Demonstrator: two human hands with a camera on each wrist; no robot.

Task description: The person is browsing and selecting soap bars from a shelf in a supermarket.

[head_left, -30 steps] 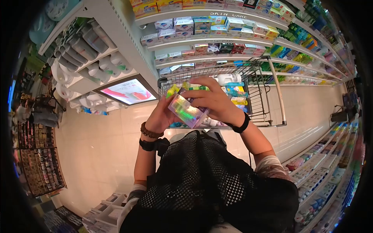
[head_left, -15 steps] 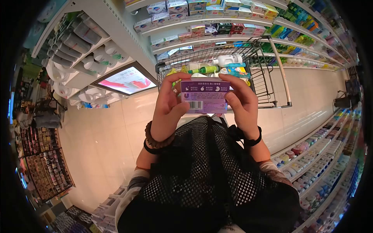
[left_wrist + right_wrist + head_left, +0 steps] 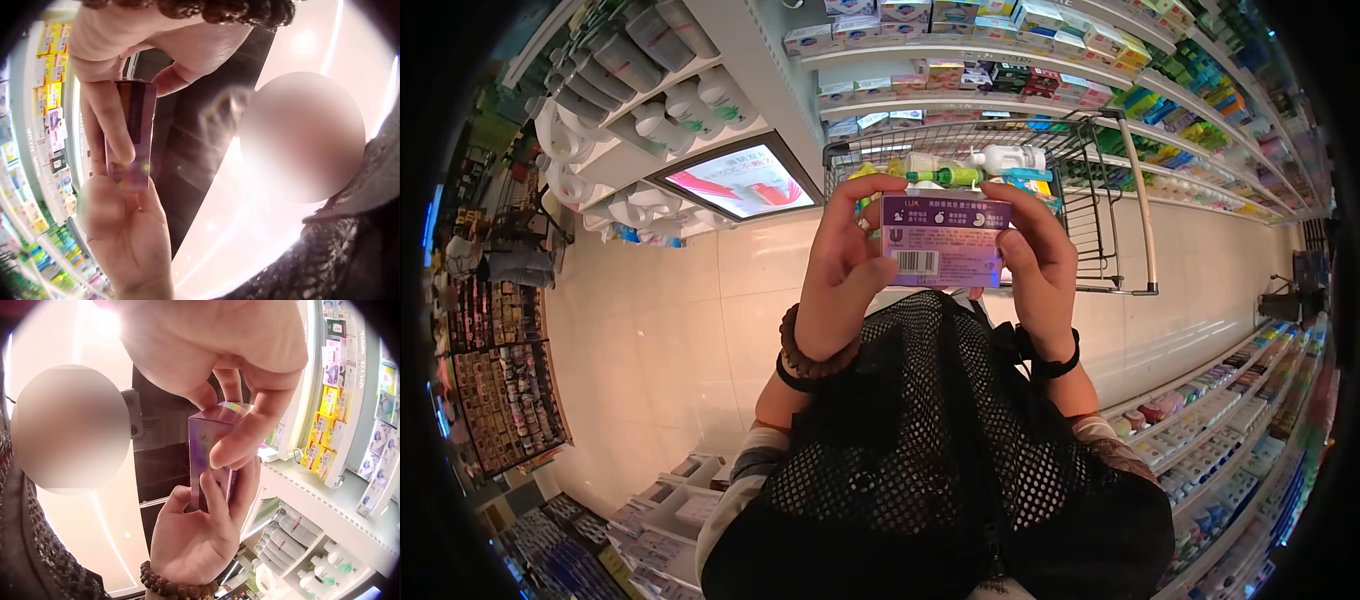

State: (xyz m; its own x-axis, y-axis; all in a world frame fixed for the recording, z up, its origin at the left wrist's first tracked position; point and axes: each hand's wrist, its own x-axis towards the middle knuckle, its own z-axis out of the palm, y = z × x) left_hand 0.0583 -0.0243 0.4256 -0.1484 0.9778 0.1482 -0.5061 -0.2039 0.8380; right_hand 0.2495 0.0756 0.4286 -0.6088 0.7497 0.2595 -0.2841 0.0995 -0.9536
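- Box has turned since 1 s ago: then tilted with its shiny face showing, now square to the head camera, printed panel up. Much the same pose as 0.5 s ago.
- Purple box (image 3: 950,240): held up between both hands, in front of the person. "LUX" at top, barcode at lower left of the panel.
- Left hand (image 3: 837,285): pinches the box's left end, thumb on the panel, index finger along the top edge.
- Right hand (image 3: 1045,285): same grip, right end, thumb on the panel. Both wrist views confirm fingers on the box.
- Brown beaded bracelet (image 3: 792,340) on left wrist, black band (image 3: 1059,360) on right.
- Black mesh garment (image 3: 930,420) on the person's front, below the hands.
- Shopping cart (image 3: 1135,200) beyond the box, with a white bottle (image 3: 1008,159) and a green bottle (image 3: 948,176) lying in it, among other goods.
- Lit screen (image 3: 745,182) left of the cart, low on the shelf end; white bottles (image 3: 690,105) and grey bottles (image 3: 615,65) above it.
- Boxed goods (image 3: 905,12) in rows on the shelves behind the cart.
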